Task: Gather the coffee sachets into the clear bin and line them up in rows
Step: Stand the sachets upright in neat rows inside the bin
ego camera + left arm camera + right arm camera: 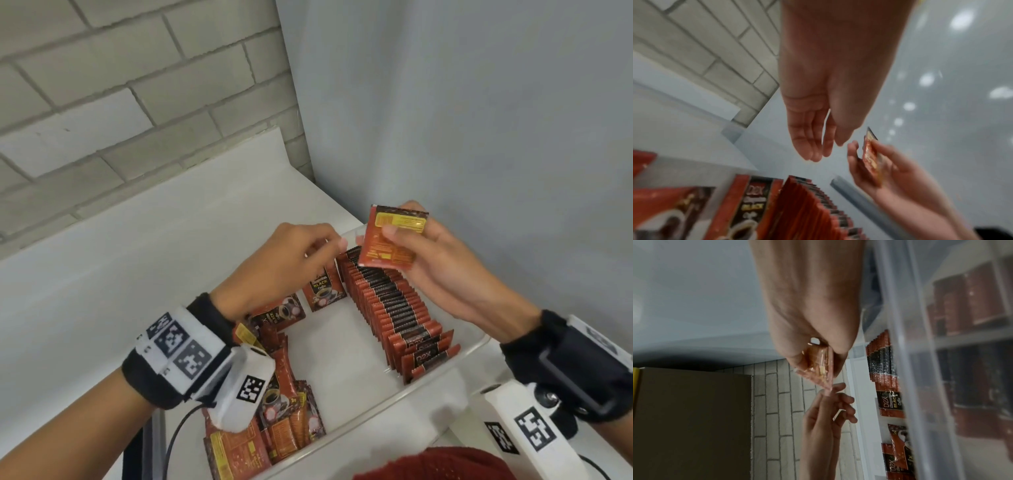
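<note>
Right hand [442,270] grip pinching sachet [392,240], left hand [291,263] released, loose sachets [281,421] partly hidden

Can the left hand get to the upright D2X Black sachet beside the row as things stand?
Probably yes. The left hand hovers empty just above that upright sachet, the bin is open-topped, and the right hand holds its sachet off to the side.

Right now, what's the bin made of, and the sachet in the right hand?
Bin: looks like clear, smooth plastic; the sachet row shows through its wall. Sachet, pinched by the right hand: probably thin glossy printed film or foil, since it glints in the right wrist view.
</note>
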{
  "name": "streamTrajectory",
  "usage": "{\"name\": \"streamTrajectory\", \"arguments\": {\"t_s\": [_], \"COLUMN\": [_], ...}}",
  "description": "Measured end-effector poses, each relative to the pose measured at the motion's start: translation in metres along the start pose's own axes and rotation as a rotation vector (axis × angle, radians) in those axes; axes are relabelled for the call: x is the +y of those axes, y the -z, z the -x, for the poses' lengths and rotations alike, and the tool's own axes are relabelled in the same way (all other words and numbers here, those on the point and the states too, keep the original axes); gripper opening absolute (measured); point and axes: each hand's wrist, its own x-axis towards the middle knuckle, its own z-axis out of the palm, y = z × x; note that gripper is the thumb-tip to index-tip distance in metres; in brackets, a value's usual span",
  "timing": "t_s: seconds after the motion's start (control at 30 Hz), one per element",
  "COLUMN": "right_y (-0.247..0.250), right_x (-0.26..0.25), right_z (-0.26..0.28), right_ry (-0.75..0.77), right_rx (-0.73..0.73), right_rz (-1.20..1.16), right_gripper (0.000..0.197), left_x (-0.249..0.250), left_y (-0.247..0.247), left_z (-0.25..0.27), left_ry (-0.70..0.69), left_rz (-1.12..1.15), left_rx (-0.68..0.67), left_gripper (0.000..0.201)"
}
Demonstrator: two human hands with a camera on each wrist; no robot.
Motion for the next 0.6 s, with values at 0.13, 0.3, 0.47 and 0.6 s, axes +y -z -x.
{"name": "streamTrajectory", "arguments": {"t_s": [0.13,0.3,0.47,0.6], "right_y": [0.004,0.007,0.005,-0.005], "right_x": [0.003,0.008,0.002,-0.016], "right_z": [-0.001,-0.001,0.0,-0.006], "right_ry": [0.158,0.143,0.096,0.097], "right_rx": [-0.072,-0.166,-0.131,-0.064], "right_rz": [0.104,0.163,0.003,0.478], "right_gripper": [0.018,0.024,0.049,0.029], "left_x": [0.011,0.015,0.01,0.004], "left_y": [0.007,0.013,0.024,0.029], "left_z": [0.001,0.006,0.007,0.013], "left_ry": [0.187,0.19,0.157,0.141], "left_rz": [0.439,0.718,0.62,0.472], "left_rx": [-0.13,-0.159,-0.091,-0.066], "left_gripper": [0.052,0.027,0.013,0.011]}}
